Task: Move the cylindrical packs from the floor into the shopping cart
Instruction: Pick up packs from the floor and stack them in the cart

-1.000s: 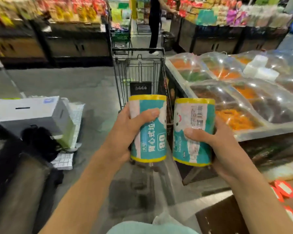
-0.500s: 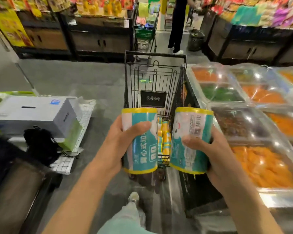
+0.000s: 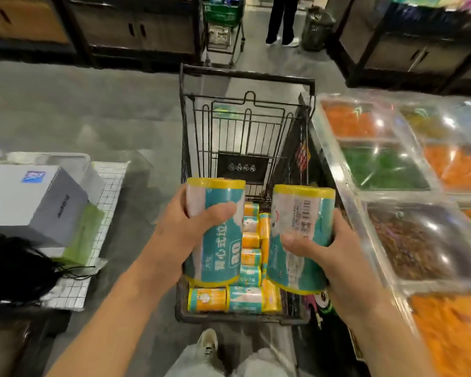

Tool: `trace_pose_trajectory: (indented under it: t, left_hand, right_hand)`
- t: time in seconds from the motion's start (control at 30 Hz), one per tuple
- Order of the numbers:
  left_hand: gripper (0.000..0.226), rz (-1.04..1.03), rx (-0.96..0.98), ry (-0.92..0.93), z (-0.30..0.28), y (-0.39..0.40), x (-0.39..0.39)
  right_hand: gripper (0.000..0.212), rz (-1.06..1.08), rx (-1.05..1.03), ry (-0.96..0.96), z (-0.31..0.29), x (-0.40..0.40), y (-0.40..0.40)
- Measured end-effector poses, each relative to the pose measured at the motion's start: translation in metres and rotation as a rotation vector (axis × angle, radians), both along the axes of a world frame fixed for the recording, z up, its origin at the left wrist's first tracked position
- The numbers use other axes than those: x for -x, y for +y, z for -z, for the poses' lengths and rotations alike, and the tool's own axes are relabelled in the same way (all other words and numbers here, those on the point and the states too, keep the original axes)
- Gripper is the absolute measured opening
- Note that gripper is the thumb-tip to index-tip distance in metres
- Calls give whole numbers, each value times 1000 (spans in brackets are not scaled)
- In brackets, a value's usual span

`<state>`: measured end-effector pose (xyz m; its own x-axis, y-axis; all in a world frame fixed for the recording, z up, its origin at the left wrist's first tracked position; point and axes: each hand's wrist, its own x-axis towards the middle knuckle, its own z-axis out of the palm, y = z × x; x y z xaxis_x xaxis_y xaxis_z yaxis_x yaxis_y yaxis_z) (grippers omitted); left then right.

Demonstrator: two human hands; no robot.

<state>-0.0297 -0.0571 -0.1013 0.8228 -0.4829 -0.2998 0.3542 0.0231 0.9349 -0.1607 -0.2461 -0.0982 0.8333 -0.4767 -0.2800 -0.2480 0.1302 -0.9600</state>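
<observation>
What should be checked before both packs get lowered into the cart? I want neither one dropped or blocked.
1. Left hand grip on the left pack: fingers wrap its side, ok.
2. Right hand grip on the right pack: fingers wrap its side, ok.
3. Packs over the shopping cart basket: both are held above it, ok.
4. Room in the basket: packs already loaded cover much of the floor that shows; free room under the hands cannot tell.
5. Clearance on the right: the clear food display sits close beside the cart; looks ok, keep the right pack inward.
</observation>
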Motion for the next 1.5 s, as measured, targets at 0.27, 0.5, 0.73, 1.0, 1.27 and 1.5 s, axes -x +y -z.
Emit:
trace_pose_trajectory:
  t: [0.27, 0.5, 0.73, 1.0, 1.27, 1.5]
  left_hand:
    - [63, -90, -104, 29, 105, -70, -106]
    - [53, -93, -282, 33, 214, -119, -167]
    - [61, 63, -512, -160, 302, -151, -219]
    - [77, 403, -885, -465, 345, -168, -269]
    - [96, 928, -1327, -887, 410, -198, -333]
    - [106, 1170, -1412, -911, 468, -197, -344]
  right_hand:
    - [83, -67, 8, 111, 112, -119, -69]
    - [77, -105, 32, 195, 224, -184, -120]
    - [77, -62, 45, 235, 315, -226, -141]
    - [77, -109, 175, 279, 359, -265, -154]
    - [85, -210, 373, 346, 370, -289, -182]
    - [88, -349, 619, 461, 388, -307, -204]
